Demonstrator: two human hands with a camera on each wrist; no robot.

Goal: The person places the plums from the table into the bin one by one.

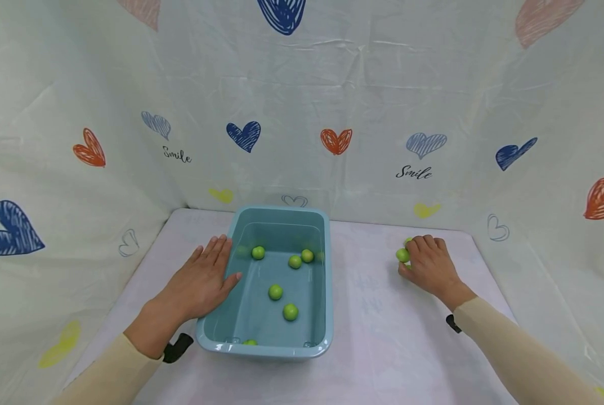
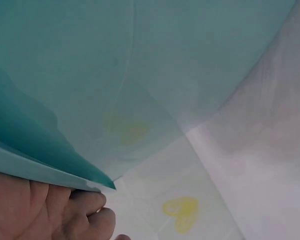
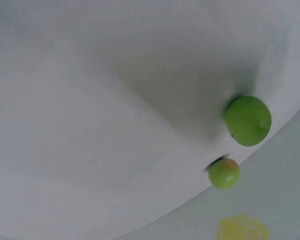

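Note:
A light blue plastic tub (image 1: 281,353) stands on the table, with several small round green fruits (image 1: 275,291) spread over its floor. My left hand (image 1: 200,284) lies along the tub's left rim, fingers straight and thumb over the edge. The left wrist view shows its palm (image 2: 20,207) against the rim. At the table's right side, my right hand (image 1: 430,267) reaches down over green fruits (image 1: 402,255), thumb and fingers bent around them. Whether it grips one I cannot tell. In the right wrist view, two fruits (image 3: 247,121) lie on the cloth, with the hand out of frame.
A pale cloth (image 1: 367,315) covers the table. White curtains (image 1: 291,84) printed with hearts and the word Smile hang behind it and at both sides. Black straps (image 1: 177,347) circle the wrists below beige sleeves (image 1: 524,349).

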